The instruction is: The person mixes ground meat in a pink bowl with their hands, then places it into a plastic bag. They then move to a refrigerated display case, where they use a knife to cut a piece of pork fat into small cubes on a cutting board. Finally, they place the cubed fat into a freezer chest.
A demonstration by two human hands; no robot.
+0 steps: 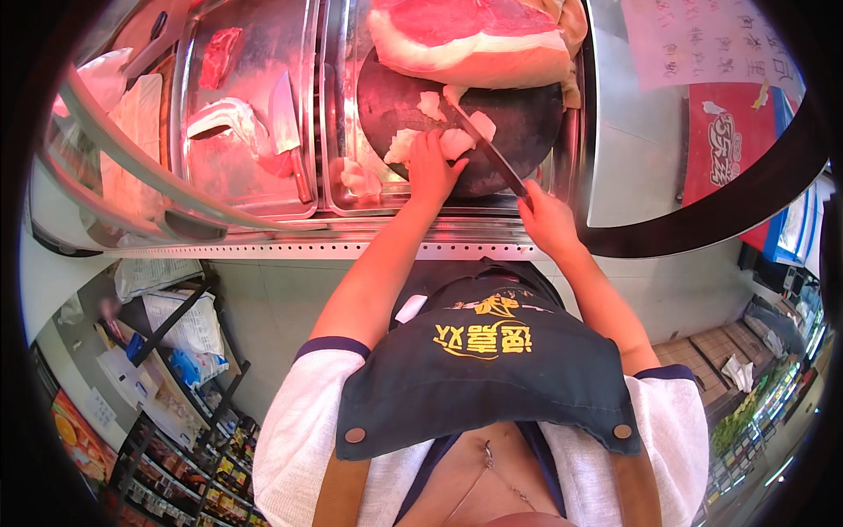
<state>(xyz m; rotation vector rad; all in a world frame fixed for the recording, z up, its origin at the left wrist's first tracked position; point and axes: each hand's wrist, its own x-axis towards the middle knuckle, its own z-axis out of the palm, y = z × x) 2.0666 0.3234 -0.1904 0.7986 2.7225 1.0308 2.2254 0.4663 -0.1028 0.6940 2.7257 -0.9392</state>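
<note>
My right hand grips the handle of a long knife, whose blade slants up and left across a round dark cutting board. My left hand holds a piece of white fat on the board, its fingers over the fat and the thumb to the right. Another lump of fat lies by its fingers. Right at the blade is a cut piece, and a smaller one lies farther up. A large slab of raw meat with a thick pale rind rests on the board's far side.
The board stands in a metal tray, with fat scraps at its near left. A neighbouring tray holds a cleaver-like knife, a red meat piece and a curved fatty strip. Curved glass borders the left.
</note>
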